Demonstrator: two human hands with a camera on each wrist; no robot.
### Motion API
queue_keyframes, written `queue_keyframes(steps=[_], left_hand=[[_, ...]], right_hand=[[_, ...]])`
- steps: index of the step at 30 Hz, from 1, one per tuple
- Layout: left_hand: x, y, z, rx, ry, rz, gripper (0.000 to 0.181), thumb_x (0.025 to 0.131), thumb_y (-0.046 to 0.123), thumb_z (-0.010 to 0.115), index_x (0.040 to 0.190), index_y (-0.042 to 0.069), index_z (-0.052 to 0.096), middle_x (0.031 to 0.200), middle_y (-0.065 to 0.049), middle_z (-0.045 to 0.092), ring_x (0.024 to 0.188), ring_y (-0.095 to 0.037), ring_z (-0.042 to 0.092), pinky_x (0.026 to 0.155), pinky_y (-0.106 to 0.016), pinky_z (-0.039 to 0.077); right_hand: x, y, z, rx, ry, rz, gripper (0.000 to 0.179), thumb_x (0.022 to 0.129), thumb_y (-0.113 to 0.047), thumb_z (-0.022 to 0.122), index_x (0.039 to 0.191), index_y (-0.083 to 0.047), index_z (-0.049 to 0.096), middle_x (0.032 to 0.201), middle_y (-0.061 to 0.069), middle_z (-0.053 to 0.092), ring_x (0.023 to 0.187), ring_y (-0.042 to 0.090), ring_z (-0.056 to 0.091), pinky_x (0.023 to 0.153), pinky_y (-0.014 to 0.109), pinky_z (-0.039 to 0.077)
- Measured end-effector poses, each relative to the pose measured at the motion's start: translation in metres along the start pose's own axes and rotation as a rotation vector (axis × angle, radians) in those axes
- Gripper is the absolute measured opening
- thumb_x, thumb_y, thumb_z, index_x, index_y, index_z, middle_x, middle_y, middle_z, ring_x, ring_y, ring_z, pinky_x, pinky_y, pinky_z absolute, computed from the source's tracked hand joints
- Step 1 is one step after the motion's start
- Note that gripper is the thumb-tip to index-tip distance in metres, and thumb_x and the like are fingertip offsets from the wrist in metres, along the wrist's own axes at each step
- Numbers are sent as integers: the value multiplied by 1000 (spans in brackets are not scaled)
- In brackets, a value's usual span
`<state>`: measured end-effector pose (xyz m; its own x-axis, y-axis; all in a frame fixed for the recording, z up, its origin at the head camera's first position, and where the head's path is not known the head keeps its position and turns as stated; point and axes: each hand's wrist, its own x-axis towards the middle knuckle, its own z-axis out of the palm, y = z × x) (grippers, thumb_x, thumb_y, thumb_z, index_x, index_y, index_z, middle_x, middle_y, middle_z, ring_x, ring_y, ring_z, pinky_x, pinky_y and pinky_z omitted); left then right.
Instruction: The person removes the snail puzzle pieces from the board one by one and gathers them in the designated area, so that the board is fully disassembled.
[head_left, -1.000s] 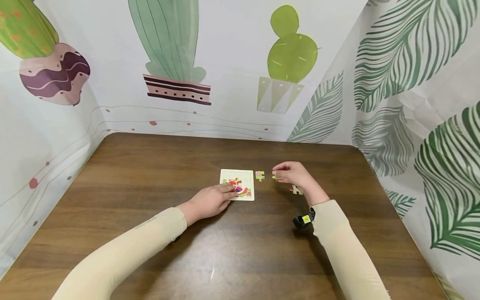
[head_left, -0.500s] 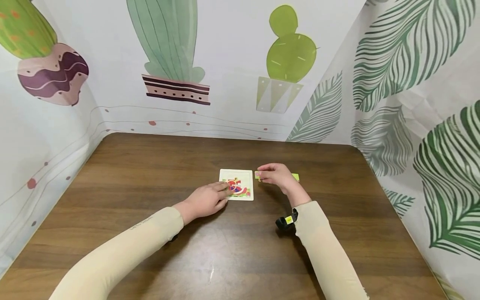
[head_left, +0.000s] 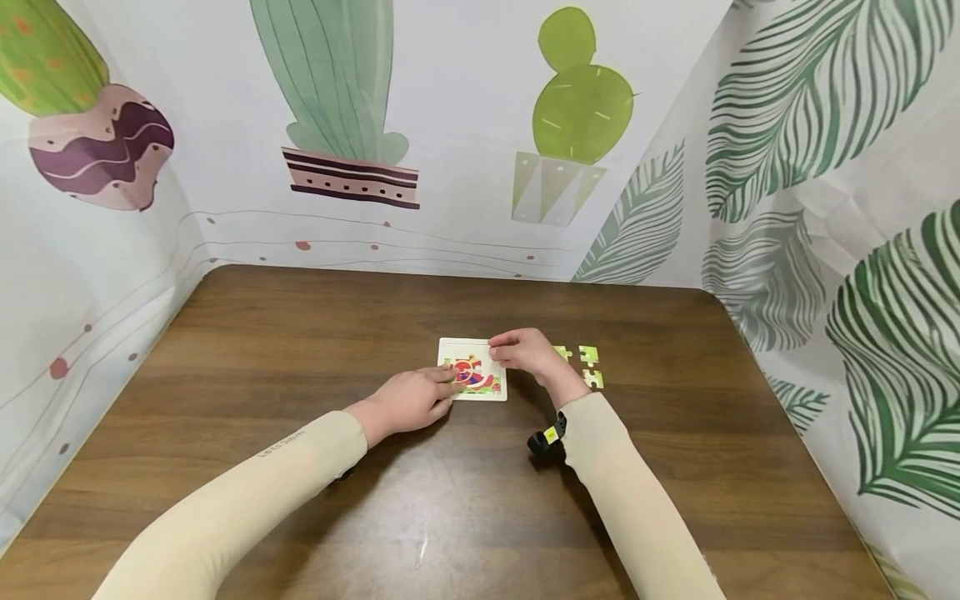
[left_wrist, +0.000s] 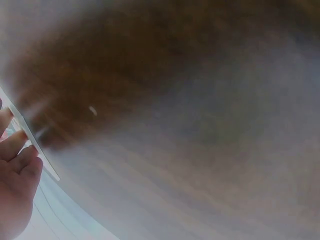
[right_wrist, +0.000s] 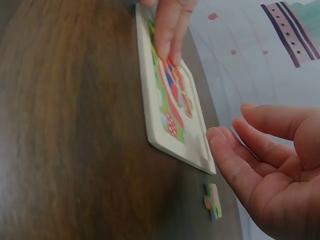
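A small cream puzzle tray (head_left: 491, 396) lies on the table, partly filled with a red, blue and green picture. My left hand (head_left: 412, 402) rests on the tray's left side, fingers extended over the picture; in the right wrist view two of its fingers (right_wrist: 170, 30) press on the assembled part. My right hand (head_left: 525, 353) hovers over the tray's right edge. In the right wrist view its thumb and fingers are loosely bent and apart, with nothing visible between them. A pink-and-green puzzle piece (right_wrist: 213, 201) lies on the table beside the tray, hidden by the right hand in the head view.
More loose green puzzle pieces lie right of the tray: one piece (head_left: 562, 352) partly behind the right hand, another piece (head_left: 588, 356) beyond it, and a nearer piece (head_left: 593, 379). A cactus-and-leaf printed backdrop (head_left: 465, 167) stands behind the wooden table (head_left: 337, 317).
My right hand has moved left from the loose pieces to the tray's right edge, uncovering pieces behind it and covering the pink-and-green one. The left hand has stayed on the tray.
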<state>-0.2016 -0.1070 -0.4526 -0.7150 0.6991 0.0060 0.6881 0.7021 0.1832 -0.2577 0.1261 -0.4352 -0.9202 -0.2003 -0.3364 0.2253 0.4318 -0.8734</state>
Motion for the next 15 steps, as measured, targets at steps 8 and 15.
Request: queue_keyframes(steps=[8,15], left_hand=[[0,0,1,7,2,-1,38,101,21,57,136,11,68,147,-16,61,138,-32,59,112,-45,50],[0,1,0,14,-3,-4,38,100,20,56,135,11,69,146,-16,62,138,-32,59,112,-45,50]], right_hand=[[9,-1,12,-39,-1,39,31,98,-8,65,126,4,70,129,23,69,102,18,70,100,36,59],[11,-2,18,-124,29,21,24,96,-4,66,116,5,74,115,18,73,83,8,63,83,23,60]])
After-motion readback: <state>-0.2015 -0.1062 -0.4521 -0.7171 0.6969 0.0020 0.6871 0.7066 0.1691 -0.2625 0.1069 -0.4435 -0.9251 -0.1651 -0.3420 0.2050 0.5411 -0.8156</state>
